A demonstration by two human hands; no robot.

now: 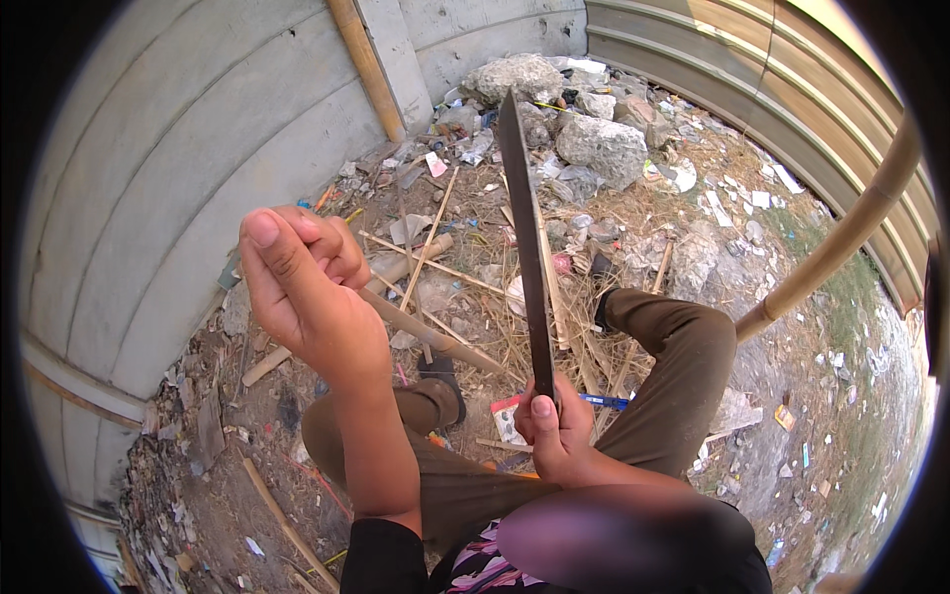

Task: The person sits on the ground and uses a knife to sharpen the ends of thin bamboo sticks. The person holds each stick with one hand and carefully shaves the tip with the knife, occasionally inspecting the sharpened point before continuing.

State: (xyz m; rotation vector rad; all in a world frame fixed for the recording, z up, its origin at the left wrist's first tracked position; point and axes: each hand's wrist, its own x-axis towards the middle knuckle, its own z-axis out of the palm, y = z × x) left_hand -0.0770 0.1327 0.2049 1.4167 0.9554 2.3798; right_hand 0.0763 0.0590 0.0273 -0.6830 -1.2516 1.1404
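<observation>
Fingers: right hand [554, 431] wrapped tight around the handle of a long dark blade [526, 247], thumb laid up its base.
Left hand [307, 287]: fingers curled loosely on a thin bamboo strip [435, 337], left of the blade.
Blade: upright, tip toward the rubble stones [604, 144].
Bamboo pole [841, 243]: right of the blade, leaning.
</observation>
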